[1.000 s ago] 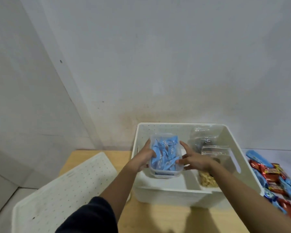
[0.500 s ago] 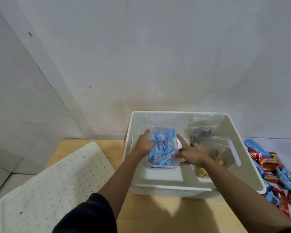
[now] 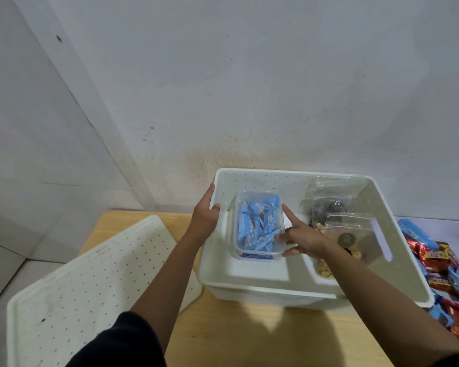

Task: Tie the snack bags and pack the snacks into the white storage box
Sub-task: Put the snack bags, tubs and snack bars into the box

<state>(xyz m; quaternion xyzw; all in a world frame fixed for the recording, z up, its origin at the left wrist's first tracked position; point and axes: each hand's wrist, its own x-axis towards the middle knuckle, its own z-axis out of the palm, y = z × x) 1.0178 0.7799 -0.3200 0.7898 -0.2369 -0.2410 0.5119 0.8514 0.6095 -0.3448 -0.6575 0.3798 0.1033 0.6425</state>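
- Two hands at the white storage box (image 3: 263, 184) on the table (image 3: 249, 335); my left hand (image 3: 204, 217) grips its left rim.
- My right hand (image 3: 301, 238), fingers spread, touches the clear container (image 3: 255, 193) of blue snacks, inside box, left side.

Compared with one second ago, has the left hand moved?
Yes. The left hand left the tub and went left, to the left rim of the box, which it now grips.

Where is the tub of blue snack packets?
In the head view, the tub sits inside the white storage box, on its left side, beside the clear bags.
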